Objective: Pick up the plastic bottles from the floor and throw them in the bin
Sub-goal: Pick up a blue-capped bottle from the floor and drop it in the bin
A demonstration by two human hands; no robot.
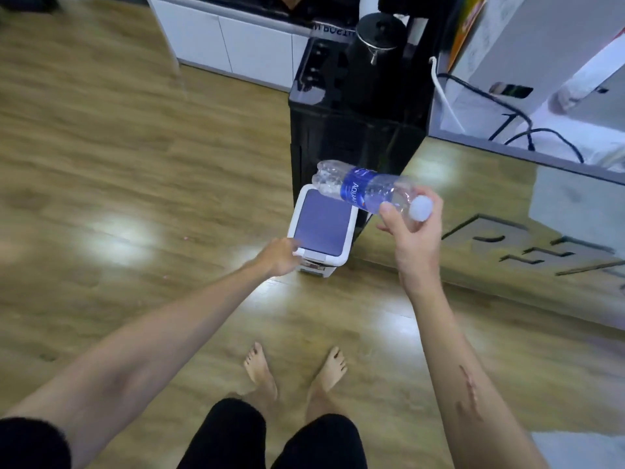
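Observation:
An empty clear plastic bottle [358, 187] with a blue label and a white cap lies sideways in the air above the bin. My right hand [414, 231] holds it by the neck end, cap toward me. The bin [321, 228] is small and white, with a grey-blue lid that is down. It stands on the wooden floor against a black cabinet. My left hand [279, 257] reaches down to the bin's near left corner and touches the rim there, fingers bent.
A tall black cabinet [355, 123] with a black kettle on top stands right behind the bin. White cupboards line the back wall. A mirror-fronted unit with cables is on the right. My bare feet [294, 370] stand on the open wooden floor.

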